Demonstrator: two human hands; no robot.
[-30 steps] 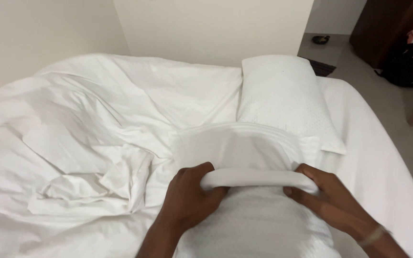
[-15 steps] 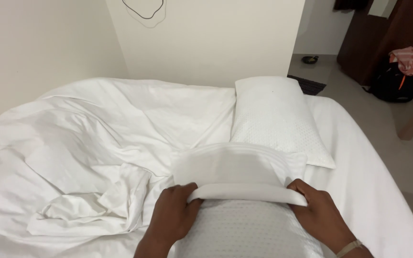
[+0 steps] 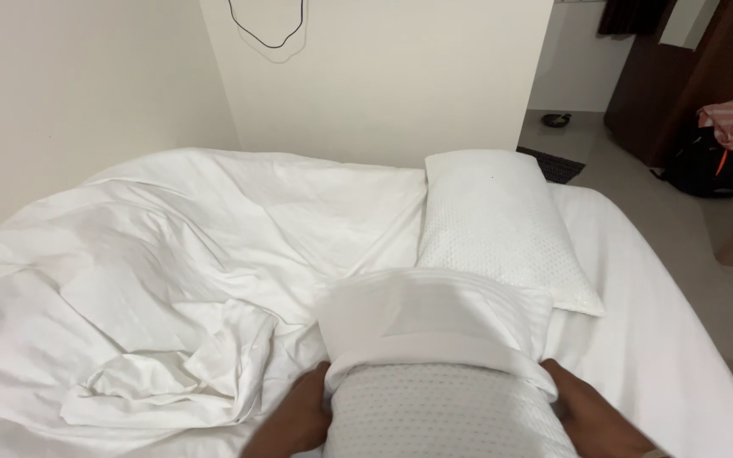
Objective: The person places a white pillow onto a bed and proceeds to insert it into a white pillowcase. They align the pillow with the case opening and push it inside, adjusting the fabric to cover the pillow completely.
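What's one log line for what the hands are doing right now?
left hand: grips pillowcase edge | right hand: grips other edge | pillow: partly in pillowcase | bed: second pillow, crumpled sheet

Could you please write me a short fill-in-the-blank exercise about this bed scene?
1. Both hands, the left hand and the right hand, grip the open end of a white ____ around a dotted pillow.
2. A second pillow lies on the ____.
3. The crumpled sheet is coloured ____.
4. A dark bag stands on the ____.

Missing words: pillowcase; bed; white; floor
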